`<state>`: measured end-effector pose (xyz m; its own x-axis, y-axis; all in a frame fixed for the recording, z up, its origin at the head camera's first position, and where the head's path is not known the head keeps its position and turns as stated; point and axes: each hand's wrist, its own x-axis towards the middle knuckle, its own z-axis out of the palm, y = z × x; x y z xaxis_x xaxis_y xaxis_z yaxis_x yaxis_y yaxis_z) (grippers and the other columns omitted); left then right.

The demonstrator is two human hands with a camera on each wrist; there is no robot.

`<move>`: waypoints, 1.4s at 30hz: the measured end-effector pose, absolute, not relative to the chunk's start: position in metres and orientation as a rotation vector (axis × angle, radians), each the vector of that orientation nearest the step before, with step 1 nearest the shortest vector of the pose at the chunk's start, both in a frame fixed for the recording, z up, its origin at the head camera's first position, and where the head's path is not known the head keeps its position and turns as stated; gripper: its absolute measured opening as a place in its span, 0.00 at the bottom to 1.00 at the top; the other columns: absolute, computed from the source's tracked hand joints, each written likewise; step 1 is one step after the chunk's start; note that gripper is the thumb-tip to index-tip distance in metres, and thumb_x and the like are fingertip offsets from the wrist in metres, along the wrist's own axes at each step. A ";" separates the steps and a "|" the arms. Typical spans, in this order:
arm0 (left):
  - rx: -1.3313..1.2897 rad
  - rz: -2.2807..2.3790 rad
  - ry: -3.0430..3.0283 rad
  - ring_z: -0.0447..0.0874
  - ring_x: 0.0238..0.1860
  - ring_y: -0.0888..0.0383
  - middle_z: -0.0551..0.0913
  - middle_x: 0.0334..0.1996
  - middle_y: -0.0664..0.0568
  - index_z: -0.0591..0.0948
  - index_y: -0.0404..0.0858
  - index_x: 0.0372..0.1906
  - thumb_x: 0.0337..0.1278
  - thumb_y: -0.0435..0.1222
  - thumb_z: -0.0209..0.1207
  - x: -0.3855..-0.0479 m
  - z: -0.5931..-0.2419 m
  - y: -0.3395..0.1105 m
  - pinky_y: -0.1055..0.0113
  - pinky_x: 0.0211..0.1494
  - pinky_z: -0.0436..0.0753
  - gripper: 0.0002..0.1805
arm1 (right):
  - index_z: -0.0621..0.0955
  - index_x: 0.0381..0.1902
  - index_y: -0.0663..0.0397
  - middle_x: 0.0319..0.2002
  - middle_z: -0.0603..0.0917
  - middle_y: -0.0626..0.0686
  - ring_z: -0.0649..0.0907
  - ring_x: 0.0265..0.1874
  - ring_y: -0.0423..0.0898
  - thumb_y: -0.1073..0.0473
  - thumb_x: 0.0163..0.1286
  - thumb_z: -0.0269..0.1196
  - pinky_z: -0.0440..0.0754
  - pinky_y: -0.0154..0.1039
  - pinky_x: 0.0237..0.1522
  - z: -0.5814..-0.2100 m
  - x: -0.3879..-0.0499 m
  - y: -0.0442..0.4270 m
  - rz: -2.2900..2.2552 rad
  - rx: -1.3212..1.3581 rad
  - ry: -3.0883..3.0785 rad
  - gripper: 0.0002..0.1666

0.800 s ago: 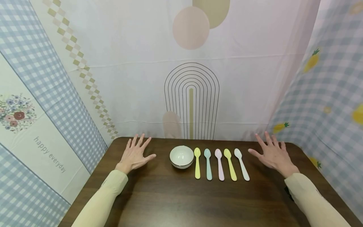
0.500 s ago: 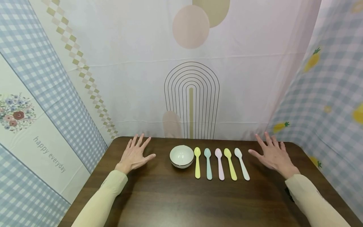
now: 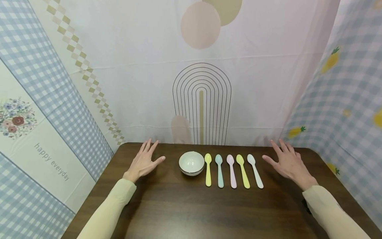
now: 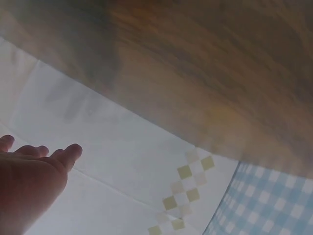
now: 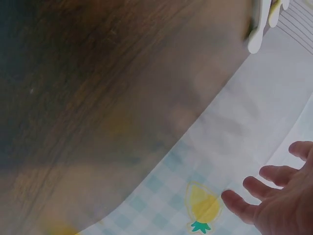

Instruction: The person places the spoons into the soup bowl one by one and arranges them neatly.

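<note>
My left hand is to the left of a white bowl with a dark rim line, fingers extended and holding nothing. To the right of the bowl lies a row of spoons, bowl ends toward the back: a yellow spoon, a teal spoon, a pink spoon, another yellow spoon and a white spoon. My right hand is nearest the white spoon, apart from it, with extended fingers and nothing held. Whether either palm touches the table cannot be told.
A dark brown wooden table with rounded back corners lies under everything. Behind it hangs a pale patterned cloth. Checked cloths hang along the left side and the right side.
The head view has tilted slightly, so the table items sit a little higher in it. Fingers of both hands look slightly closer together. The bowl and spoons keep their places.
</note>
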<state>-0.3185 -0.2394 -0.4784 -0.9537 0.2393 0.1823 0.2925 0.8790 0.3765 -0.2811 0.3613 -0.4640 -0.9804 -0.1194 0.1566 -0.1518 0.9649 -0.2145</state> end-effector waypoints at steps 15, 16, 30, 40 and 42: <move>-0.392 -0.938 -2.910 0.49 0.90 0.33 0.52 0.90 0.37 0.48 0.44 0.91 0.74 0.66 0.56 -0.313 -0.479 -0.220 0.27 0.84 0.60 0.55 | 0.60 0.86 0.63 0.77 0.68 0.78 0.68 0.72 0.80 0.29 0.83 0.55 0.66 0.81 0.68 -0.462 -0.274 0.345 0.449 0.252 -2.888 0.53; -0.390 -0.949 -2.914 0.49 0.89 0.33 0.52 0.89 0.37 0.47 0.43 0.91 0.74 0.66 0.56 -0.312 -0.480 -0.218 0.28 0.85 0.59 0.56 | 0.61 0.85 0.63 0.76 0.69 0.78 0.69 0.72 0.80 0.29 0.83 0.56 0.67 0.80 0.68 -0.462 -0.273 0.343 0.458 0.255 -2.883 0.53; -0.429 -1.066 -2.877 0.59 0.87 0.35 0.62 0.86 0.38 0.53 0.35 0.89 0.65 0.63 0.67 -0.308 -0.478 -0.192 0.34 0.85 0.64 0.60 | 0.70 0.79 0.67 0.69 0.76 0.78 0.75 0.68 0.76 0.30 0.81 0.60 0.74 0.74 0.68 -0.463 -0.262 0.326 0.482 0.268 -2.899 0.50; -0.546 -1.084 -2.890 0.69 0.82 0.37 0.70 0.81 0.38 0.57 0.33 0.87 0.57 0.57 0.75 -0.308 -0.474 -0.167 0.39 0.83 0.70 0.62 | 0.73 0.76 0.66 0.68 0.78 0.76 0.77 0.68 0.75 0.33 0.80 0.63 0.76 0.73 0.67 -0.470 -0.255 0.317 0.493 0.255 -2.918 0.47; -0.564 -1.087 -2.910 0.71 0.80 0.38 0.70 0.81 0.37 0.56 0.31 0.87 0.55 0.56 0.76 -0.308 -0.474 -0.162 0.39 0.82 0.72 0.64 | 0.74 0.76 0.66 0.68 0.78 0.76 0.77 0.68 0.74 0.34 0.79 0.64 0.76 0.73 0.67 -0.472 -0.255 0.315 0.499 0.256 -2.917 0.46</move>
<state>-0.3083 -0.1624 -0.4744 -0.9361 0.3347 0.1082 0.3237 0.6991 0.6376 -0.2547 0.3152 -0.4719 -0.9707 -0.1394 0.1958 -0.1966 0.9293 -0.3127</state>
